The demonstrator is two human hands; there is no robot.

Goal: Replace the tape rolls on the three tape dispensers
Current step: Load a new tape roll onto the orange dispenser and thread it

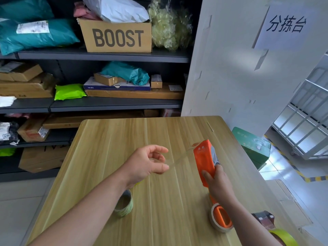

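My right hand (217, 181) grips an orange tape dispenser (204, 160) held upright over the wooden table (110, 174). A strip of clear tape (179, 159) stretches from the dispenser's top to my left hand (149, 163), whose fingers pinch its free end. A nearly used-up tape roll (124, 204) stands on edge beneath my left forearm. A second orange dispenser with a tape roll (221, 218) lies on the table under my right forearm. At the bottom right a dark red dispenser (264, 219) and a yellow-green tape roll (284, 237) show partly.
Dark shelves behind the table hold cardboard boxes, such as a BOOST box (117, 36), and teal parcels (35, 34). A white pillar (239, 68) with a paper sign rises at the table's far right. A green box (252, 144) sits on the floor beside it.
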